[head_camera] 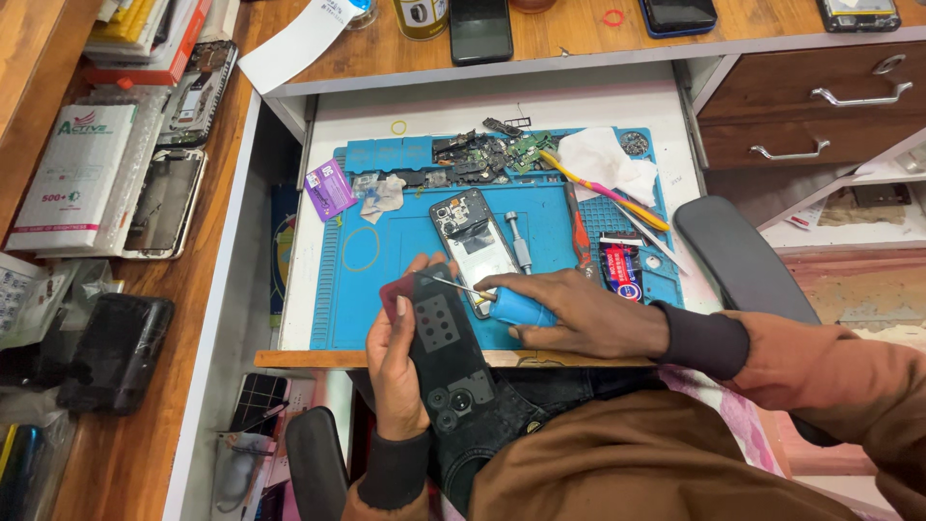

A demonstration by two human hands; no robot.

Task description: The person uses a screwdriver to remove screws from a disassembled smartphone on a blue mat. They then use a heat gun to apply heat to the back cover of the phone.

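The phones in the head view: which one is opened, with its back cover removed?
The phone on the blue mat, just above the right hand, shows its inner parts. The two dark phones on the upper wooden desk lie closed.

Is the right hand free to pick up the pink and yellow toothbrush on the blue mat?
Probably not yet: the right hand is gripping a blue-handled screwdriver. The toothbrush itself lies uncovered on the mat.

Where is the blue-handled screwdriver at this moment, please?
In the head view, the blue-handled screwdriver is in the right hand, low on the blue work mat, its tip toward the black back cover held by the left hand.
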